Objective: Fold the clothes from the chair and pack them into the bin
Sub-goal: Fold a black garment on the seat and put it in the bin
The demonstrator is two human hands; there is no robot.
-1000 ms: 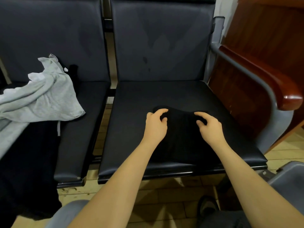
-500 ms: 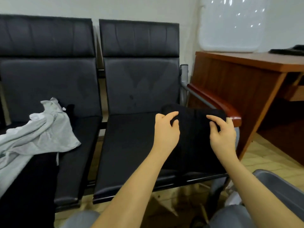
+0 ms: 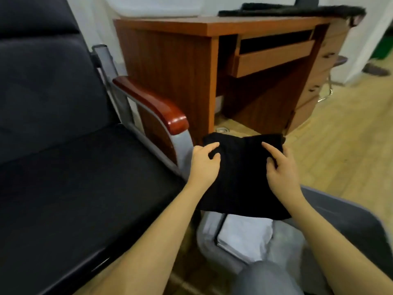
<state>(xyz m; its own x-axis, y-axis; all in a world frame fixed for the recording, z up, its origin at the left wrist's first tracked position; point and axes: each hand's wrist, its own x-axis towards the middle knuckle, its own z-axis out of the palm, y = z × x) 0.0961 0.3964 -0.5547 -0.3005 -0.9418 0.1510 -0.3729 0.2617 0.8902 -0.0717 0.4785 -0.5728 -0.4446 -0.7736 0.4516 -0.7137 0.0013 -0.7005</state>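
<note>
Holding the folded black cloth garment (image 3: 240, 177) in the air with both hands, I have my left hand (image 3: 204, 165) gripping its left side and my right hand (image 3: 280, 173) its right, fingers curled into the fabric. It hangs above the grey plastic bin (image 3: 350, 218), where a folded pale grey garment (image 3: 244, 237) lies. The black padded chair (image 3: 74, 188) is just left.

Folded garment (image 3: 242, 179) above bin (image 3: 348, 218), right of chair (image 3: 89, 188)

Folded black garment (image 3: 242, 177) held flat above the grey bin (image 3: 350, 213).
</note>
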